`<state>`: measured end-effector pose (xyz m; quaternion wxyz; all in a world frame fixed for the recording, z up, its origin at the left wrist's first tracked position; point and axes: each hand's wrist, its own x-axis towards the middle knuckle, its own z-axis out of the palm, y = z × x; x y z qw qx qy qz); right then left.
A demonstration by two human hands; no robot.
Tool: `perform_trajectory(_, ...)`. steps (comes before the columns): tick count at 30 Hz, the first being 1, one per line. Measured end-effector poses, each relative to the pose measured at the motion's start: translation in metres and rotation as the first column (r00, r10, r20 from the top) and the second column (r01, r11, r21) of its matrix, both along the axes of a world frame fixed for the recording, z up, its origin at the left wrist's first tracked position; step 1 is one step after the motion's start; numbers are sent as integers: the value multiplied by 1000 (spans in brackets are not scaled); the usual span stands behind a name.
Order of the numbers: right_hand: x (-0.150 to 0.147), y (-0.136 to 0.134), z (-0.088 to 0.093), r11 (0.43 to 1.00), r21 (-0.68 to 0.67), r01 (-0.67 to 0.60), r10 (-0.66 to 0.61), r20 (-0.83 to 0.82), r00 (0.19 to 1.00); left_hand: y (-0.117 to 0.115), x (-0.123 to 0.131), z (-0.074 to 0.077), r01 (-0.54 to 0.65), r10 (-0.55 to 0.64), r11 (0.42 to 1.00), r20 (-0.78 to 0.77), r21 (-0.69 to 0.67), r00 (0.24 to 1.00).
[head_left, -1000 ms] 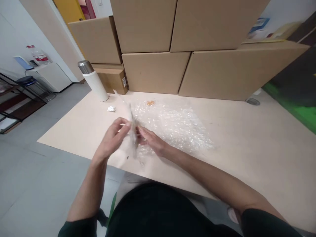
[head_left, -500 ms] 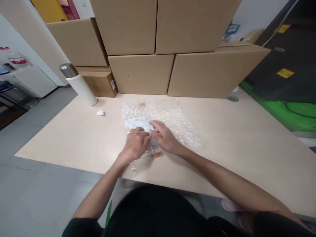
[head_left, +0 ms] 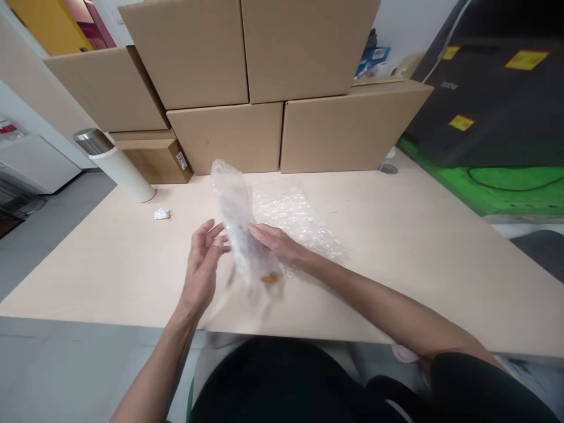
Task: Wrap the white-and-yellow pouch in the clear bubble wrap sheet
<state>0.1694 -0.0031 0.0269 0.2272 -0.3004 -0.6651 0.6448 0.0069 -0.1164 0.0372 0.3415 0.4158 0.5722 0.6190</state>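
A sheet of clear bubble wrap [head_left: 291, 205] lies on the table, and its left part is lifted and folded into a blurred upright bundle [head_left: 238, 217]. Something pale shows dimly through the layers; its kind cannot be made out. My right hand [head_left: 279, 244] grips the bundle from the right, thumb on top and the other fingers hidden behind the plastic. On the left side, my left hand [head_left: 205, 255] has its fingers apart and slightly curled, with the tips at the edge of the bundle. An orange-brown patch [head_left: 269, 277] sits at the bundle's lower end.
Cardboard boxes [head_left: 224, 138] are stacked along the back of the table [head_left: 396, 247]. A white bottle with a steel cap [head_left: 126, 173] stands at the back left, with a crumpled white scrap [head_left: 162, 214] in front. A dark case [head_left: 476, 117] is beyond the right edge.
The left part of the wrap has come up off the table, covering the pale flat thing. My left hand has moved left, off its top; my right hand now grips the bundle. The view has shifted right.
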Motion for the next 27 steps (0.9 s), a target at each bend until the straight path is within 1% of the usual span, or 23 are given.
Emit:
perform_trajectory(1,5,2,-1,999,-43,3,-6,-57,998,7,9,3,72,-71,997,-33,30,997)
perform_trajectory(3,17,9,-4,995,-101,26,-39,-137,990,22,26,4,211,-200,976,-170,46,965)
perform_trajectory(4,25,13,-5,994,-86,62,-74,-136,988,30,34,2,267,-249,963,-267,32,931)
perform_trajectory(5,34,18,-6,992,-33,121,-124,-114,986,38,41,-1,306,-280,952,-372,11,885)
perform_trajectory(6,44,24,-7,978,60,198,-193,-79,978,45,47,-4,328,-293,945,-474,-9,830)
perform_trajectory(7,54,31,-9,943,189,275,-272,-43,961,51,53,-8,338,-295,941,-564,-29,771)
perform_trajectory(8,64,37,-10,878,334,341,-357,-15,934,57,58,-13,342,-295,938,-637,-52,712)
perform_trajectory(9,74,44,-11,800,464,380,-432,6,902,62,63,-17,343,-300,936,-693,-81,656)
perform_trajectory(10,83,49,-13,730,558,395,-489,23,872,67,68,-21,342,-312,933,-733,-115,604)
perform_trajectory(11,90,54,-15,688,607,398,-526,40,850,71,72,-24,340,-330,928,-762,-153,557)
perform_trajectory(12,95,58,-17,687,608,398,-540,59,840,74,76,-27,338,-354,921,-784,-195,511)
perform_trajectory(13,99,61,-19,720,566,403,-532,76,843,77,80,-30,337,-379,912,-800,-235,466)
perform_trajectory(14,102,62,-21,772,487,409,-509,87,857,80,83,-32,336,-401,902,-812,-270,423)
perform_trajectory(15,102,63,-22,825,383,416,-480,86,873,82,85,-35,334,-417,895,-822,-297,387)
perform_trajectory(16,101,63,-23,866,266,423,-456,76,887,84,87,-37,332,-425,890,-831,-312,359)
perform_trajectory(17,99,64,-23,891,153,427,-439,61,896,85,89,-40,332,-426,888,-840,-317,337)
perform_trajectory(18,96,64,-22,901,60,430,-433,48,900,87,90,-43,332,-419,890,-848,-313,324)
perform_trajectory(19,92,65,-19,899,-5,437,-437,42,899,87,90,-46,333,-409,893,-857,-304,315)
perform_trajectory(23,73,71,-5,890,-110,442,-439,48,897,87,89,-52,335,-389,898,-869,-285,305)
perform_trajectory(25,64,72,1,893,-170,416,-417,29,908,85,87,-50,357,-393,894,-856,-270,336)
perform_trajectory(27,59,70,5,895,-212,392,-401,0,916,83,81,-44,375,-369,902,-831,-212,416)
